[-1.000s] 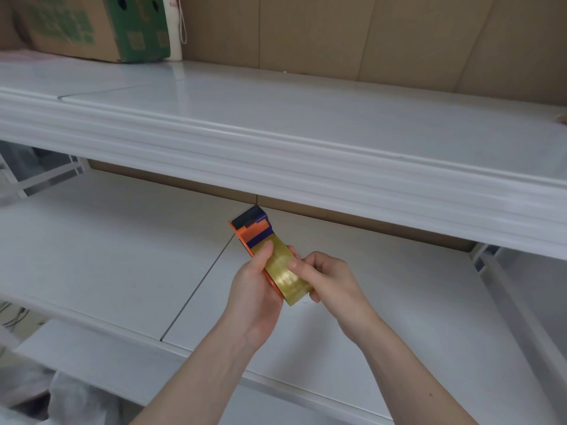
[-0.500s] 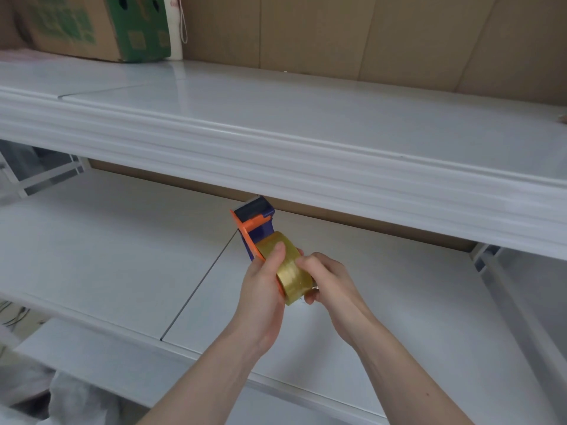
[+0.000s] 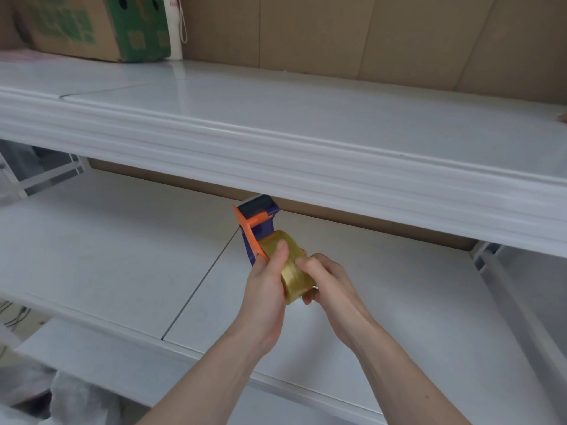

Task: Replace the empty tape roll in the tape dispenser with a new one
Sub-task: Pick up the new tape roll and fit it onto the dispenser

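Observation:
An orange and dark-blue tape dispenser [image 3: 256, 225] is held in the air above the lower white shelf [image 3: 107, 256], its head pointing away from me. A yellowish clear tape roll [image 3: 294, 271] sits against the dispenser's side. My left hand [image 3: 267, 286] grips the dispenser from the left with the thumb lying on top of the roll. My right hand [image 3: 325, 280] holds the roll from the right, fingers curled round its edge. The dispenser's hub and handle are hidden by the roll and my hands.
The upper white shelf [image 3: 306, 142] juts out just above the dispenser. A brown and green cardboard box [image 3: 92, 26] stands on it at the far left. Brown cardboard panels [image 3: 368, 35] line the back. Crumpled plastic [image 3: 61, 394] lies at the bottom left.
The dispenser with the roll has lifted slightly and turned more upright. My right hand has shifted down round the roll's right side, and my left thumb has slid up on top of it.

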